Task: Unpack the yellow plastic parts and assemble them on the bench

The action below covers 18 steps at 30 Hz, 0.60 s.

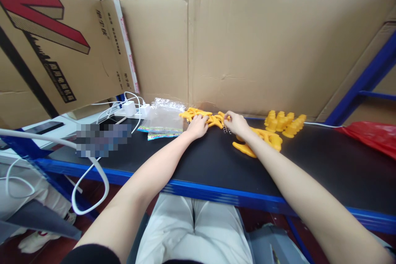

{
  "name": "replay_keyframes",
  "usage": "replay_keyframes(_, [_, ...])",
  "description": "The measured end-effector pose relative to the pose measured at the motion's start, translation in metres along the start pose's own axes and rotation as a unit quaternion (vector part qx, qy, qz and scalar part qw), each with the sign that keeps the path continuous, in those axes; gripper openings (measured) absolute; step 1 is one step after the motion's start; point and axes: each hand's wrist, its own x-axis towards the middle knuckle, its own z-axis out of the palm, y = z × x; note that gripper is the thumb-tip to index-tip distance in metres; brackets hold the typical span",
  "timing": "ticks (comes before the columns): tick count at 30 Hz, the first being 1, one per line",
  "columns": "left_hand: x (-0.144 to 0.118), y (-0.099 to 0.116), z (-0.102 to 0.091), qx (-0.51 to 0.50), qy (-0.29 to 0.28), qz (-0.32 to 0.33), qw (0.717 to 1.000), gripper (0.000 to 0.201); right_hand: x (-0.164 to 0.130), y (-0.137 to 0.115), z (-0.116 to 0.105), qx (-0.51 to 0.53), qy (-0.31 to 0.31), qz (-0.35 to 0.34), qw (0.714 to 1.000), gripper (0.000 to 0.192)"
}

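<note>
Black bench top [198,165], blue edge, cardboard wall [247,49] behind. Frame centre: left hand [197,126] fingers curled down onto pile of yellow plastic pieces [201,114]; whether pinching one, cannot tell. Right hand [236,123] fingers bent, tips at same pile beside small metal chain [227,130]; grip unclear. Pieces bright yellow, flat, elongated, tangled. More yellow pieces [262,138] under right forearm; upright yellow group [284,123] further right. Clear zip bags [163,121] left of hands. White charger and cables [130,109] centre left. Red bag [371,136] right edge.
</note>
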Motion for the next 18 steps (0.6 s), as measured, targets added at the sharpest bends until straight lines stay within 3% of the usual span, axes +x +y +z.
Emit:
replay_keyframes(7, [0.001,-0.002,0.005,-0.010,0.005,0.013,1.000,0.033,0.006,-0.011,0.013,0.041,0.029,0.029,0.998,0.025])
replay_keyframes(15, [0.000,0.002,0.001,-0.022,0.013,0.012,1.000,0.035,0.002,-0.012,0.026,0.022,-0.038,-0.040,0.998,0.037])
replay_keyframes(18, [-0.002,0.004,-0.006,-0.015,0.023,-0.024,0.999,0.033,-0.001,-0.012,0.022,0.003,-0.056,-0.043,0.997,0.041])
